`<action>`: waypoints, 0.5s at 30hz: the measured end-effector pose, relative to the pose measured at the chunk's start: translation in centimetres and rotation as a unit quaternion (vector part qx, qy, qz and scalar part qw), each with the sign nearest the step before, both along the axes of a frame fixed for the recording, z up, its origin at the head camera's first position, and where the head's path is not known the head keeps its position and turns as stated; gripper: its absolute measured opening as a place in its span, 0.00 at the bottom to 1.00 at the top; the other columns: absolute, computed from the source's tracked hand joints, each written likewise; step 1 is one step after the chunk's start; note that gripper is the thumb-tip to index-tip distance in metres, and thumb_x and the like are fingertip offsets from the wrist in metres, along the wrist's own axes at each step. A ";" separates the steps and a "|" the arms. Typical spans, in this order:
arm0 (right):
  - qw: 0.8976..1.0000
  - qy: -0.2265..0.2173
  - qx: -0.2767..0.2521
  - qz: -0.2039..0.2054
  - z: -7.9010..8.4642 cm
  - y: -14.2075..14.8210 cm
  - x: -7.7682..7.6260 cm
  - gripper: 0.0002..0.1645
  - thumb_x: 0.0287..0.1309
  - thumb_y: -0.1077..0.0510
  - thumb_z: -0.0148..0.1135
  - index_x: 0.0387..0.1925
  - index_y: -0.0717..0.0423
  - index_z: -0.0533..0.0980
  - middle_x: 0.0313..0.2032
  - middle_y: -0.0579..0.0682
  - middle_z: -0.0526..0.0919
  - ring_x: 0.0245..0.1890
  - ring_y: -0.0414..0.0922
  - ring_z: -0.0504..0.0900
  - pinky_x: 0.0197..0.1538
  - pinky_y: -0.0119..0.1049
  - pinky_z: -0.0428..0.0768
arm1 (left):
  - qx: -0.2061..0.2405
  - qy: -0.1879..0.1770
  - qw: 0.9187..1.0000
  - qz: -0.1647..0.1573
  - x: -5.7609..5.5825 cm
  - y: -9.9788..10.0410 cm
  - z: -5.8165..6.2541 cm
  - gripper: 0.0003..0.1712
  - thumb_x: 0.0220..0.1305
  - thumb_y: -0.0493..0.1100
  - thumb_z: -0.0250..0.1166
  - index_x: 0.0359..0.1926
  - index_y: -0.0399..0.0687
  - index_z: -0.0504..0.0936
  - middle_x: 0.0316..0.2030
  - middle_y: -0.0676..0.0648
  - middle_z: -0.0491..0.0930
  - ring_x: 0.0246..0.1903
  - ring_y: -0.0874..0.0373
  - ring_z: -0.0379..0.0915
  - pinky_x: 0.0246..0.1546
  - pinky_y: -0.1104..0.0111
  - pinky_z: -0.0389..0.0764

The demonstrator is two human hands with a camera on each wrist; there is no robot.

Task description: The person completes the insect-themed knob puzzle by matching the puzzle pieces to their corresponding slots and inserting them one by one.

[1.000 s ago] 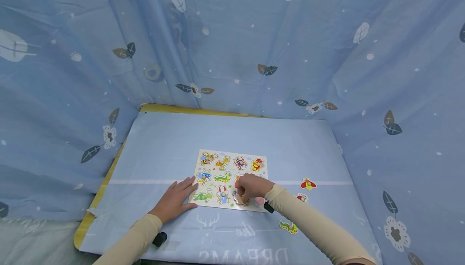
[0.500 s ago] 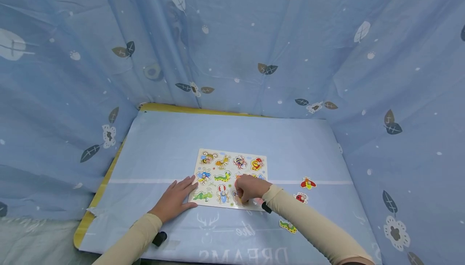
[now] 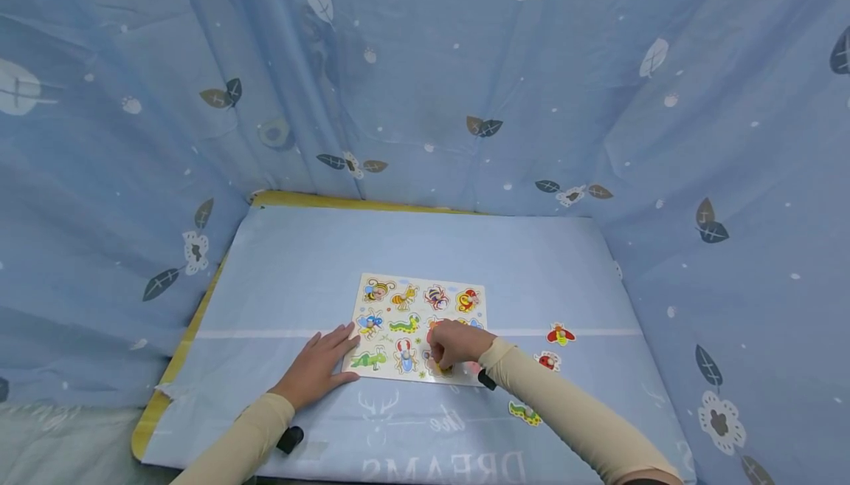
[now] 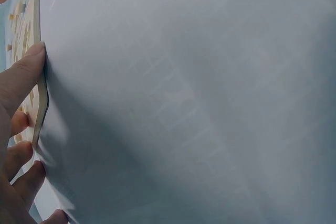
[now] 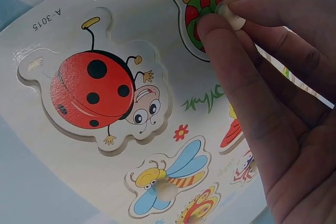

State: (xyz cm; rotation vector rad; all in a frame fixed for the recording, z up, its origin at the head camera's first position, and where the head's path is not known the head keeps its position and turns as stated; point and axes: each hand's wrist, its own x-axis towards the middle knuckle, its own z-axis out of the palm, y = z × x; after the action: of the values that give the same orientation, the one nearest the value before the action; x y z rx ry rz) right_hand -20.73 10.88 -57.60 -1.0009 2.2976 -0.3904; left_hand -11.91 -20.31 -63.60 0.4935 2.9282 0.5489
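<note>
A pale wooden peg puzzle board (image 3: 383,345) printed with insects lies on the table. My right hand (image 3: 458,342) is over its lower right part; in the right wrist view its thumb and finger pinch the round wooden knob (image 5: 231,18) of a puzzle piece with a green and red shell (image 5: 193,22). That piece sits within its outline on the board, partly hidden by the fingers. My left hand (image 3: 319,367) rests on the board's left edge with fingers spread; the left wrist view shows its thumb (image 4: 29,69) along the edge.
Right of the board lie loose pieces: a red-winged insect (image 3: 561,334), a ladybug (image 3: 548,361) and a green caterpillar (image 3: 525,413). A ladybug-shaped recess (image 5: 94,90) shows beside the right hand. A bee piece (image 5: 165,182) is seated below it. Blue patterned curtains (image 3: 425,64) surround the table.
The shelled piece, showing beneath my right hand a second ago, now lies flatter in the board. My right hand and forearm have shifted slightly left. My left hand stays in place.
</note>
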 end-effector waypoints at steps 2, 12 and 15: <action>1.000 0.000 0.000 -0.002 -0.1 0.1 0.0 0.16 0.53 0.74 0.67 0.16 0.58 0.79 0.16 0.38 0.63 0.18 0.35 0.58 0.24 0.26 0.58 | -0.002 0.000 1.000 0.000 0.0 0.0 0.0 0.47 0.58 0.66 0.73 0.74 0.52 0.72 0.79 0.47 0.62 0.79 0.46 0.58 0.78 0.39 0.60; 1.000 0.013 0.000 -0.010 -0.7 1.5 0.0 0.05 0.58 0.64 0.73 0.28 0.52 0.87 0.23 0.38 0.82 0.23 0.31 0.73 0.29 0.25 0.75 | -0.001 0.000 1.000 -0.001 0.2 0.2 0.4 0.47 0.58 0.66 0.73 0.74 0.51 0.73 0.79 0.46 0.63 0.78 0.45 0.59 0.77 0.38 0.61; 0.999 0.007 0.006 -0.032 -0.4 2.5 -0.4 0.03 0.56 0.61 0.76 0.29 0.52 0.88 0.25 0.38 0.84 0.24 0.32 0.76 0.31 0.26 0.78 | 0.001 0.000 1.000 0.001 0.1 0.2 0.5 0.47 0.58 0.66 0.73 0.73 0.51 0.73 0.79 0.46 0.63 0.78 0.45 0.59 0.77 0.38 0.61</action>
State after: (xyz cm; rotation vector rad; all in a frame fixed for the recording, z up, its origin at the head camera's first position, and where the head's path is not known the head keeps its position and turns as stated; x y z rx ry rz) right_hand -21.10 13.34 -58.00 -0.9288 2.3468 -0.3949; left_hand -11.78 -20.13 -63.14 0.4919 2.9289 0.5528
